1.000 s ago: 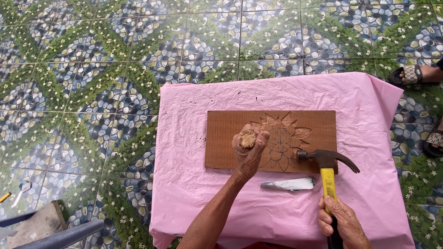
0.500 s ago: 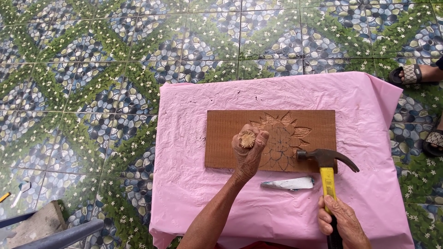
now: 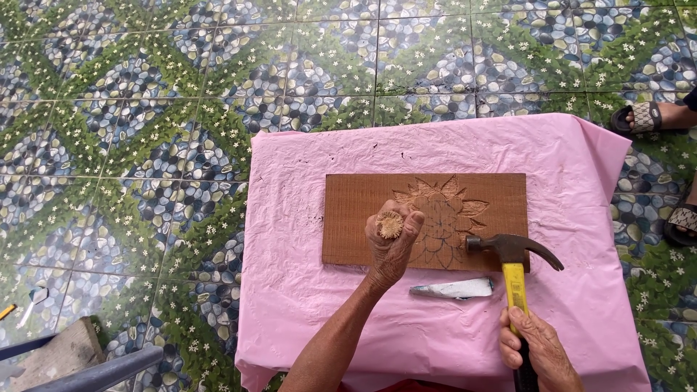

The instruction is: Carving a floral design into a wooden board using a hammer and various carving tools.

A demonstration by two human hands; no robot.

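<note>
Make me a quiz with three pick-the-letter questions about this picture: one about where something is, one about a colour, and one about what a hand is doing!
1. Where does the small wrapped tool lie?
A. on the pink cloth, below the board
B. on the floor tiles
C. on top of the board

2. What colour is the hammer handle?
A. red
B. yellow
C. blue

3. What is the left hand doing?
A. lying flat and open
B. gripping a wooden-topped tool against the board
C. holding the hammer

Answers:
1. A: it rests on the cloth between the board and the right hand.
2. B: the shaft under the dark head is yellow.
3. B: its fingers wrap the tool over the carved flower.
</note>
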